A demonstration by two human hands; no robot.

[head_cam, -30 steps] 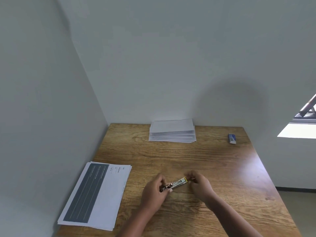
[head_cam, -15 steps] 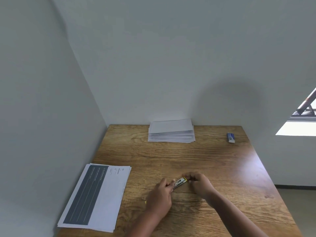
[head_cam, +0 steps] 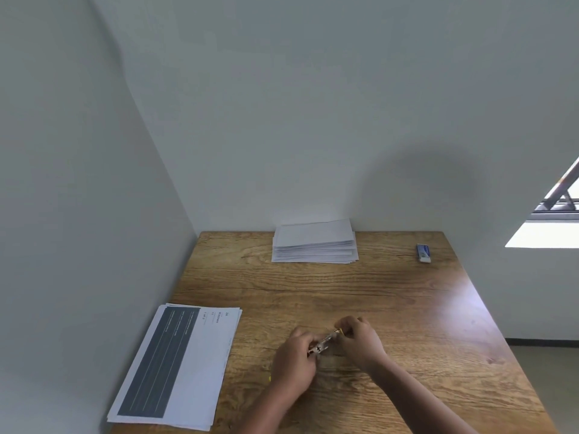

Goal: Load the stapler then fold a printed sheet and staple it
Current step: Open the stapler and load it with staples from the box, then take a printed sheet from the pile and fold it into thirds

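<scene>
A small metal stapler [head_cam: 326,341] with a yellow tip is held just above the wooden table [head_cam: 344,292], near its front middle. My left hand [head_cam: 294,358] grips its near end, fingers curled round it. My right hand [head_cam: 360,339] pinches the far, yellow end. Most of the stapler is hidden by my fingers. A stack of printed sheets [head_cam: 178,364] with a dark grey panel lies at the table's front left. A small blue and white box [head_cam: 423,253], maybe staples, lies at the back right.
A pile of folded white sheets [head_cam: 315,242] sits at the back middle against the wall. Walls close the table on the left and at the back. The right table edge drops to the floor.
Both hands stayed together on the stapler and shifted slightly. My left hand's grip on its near end has changed a little, showing more of the metal.
</scene>
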